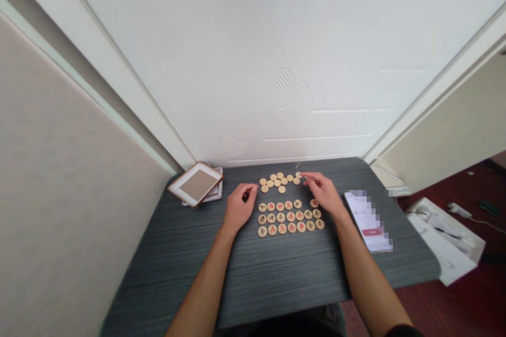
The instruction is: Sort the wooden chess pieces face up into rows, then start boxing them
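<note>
Right hand [324, 192] pinches a blank disc [299, 175]; left hand [238, 208] loosely curled, empty. Rowed discs [290, 216]: red, black characters, unreadable.

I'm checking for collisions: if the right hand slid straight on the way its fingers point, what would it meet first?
Probably the pile of plain discs: the right hand points left and away at its nearest end, fingertips about touching it, though depth is unclear.
</note>
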### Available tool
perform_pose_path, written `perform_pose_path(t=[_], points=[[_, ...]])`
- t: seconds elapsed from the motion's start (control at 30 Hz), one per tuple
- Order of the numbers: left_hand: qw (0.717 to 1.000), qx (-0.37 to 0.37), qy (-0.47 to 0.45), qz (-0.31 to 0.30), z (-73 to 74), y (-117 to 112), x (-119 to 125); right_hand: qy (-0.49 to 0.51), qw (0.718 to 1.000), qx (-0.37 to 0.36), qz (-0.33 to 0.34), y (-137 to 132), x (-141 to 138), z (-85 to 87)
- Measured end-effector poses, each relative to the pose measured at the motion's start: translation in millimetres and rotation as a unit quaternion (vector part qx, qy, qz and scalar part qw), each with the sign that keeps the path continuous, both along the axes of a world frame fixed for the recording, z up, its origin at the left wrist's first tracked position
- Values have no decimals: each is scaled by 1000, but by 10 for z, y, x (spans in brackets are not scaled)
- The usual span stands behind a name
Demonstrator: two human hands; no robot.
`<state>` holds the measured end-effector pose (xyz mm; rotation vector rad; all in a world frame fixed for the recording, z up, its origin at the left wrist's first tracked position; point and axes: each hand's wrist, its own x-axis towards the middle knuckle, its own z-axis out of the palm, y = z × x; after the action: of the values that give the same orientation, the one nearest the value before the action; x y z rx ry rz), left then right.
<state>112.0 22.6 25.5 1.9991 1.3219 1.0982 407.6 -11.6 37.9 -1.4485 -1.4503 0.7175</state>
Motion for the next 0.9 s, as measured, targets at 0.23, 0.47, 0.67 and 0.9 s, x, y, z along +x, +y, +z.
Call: perform_pose_path(t=[0.23, 0.47, 0.67, 0.9], points=[[998, -43, -43, -30, 296, 62, 214, 172, 984, -47, 23, -213, -199, 190], [988, -63, -51, -132, 651, -524, 507, 295, 952, -74, 44, -804, -464, 211], [979, -152, -92, -103, 382, -1169, 373, 361, 926, -99, 46, -1281, -801, 79], [964, -213, -138, -75, 125, -1495, 325, 315, 944, -89, 32, -1482, -1021, -99]])
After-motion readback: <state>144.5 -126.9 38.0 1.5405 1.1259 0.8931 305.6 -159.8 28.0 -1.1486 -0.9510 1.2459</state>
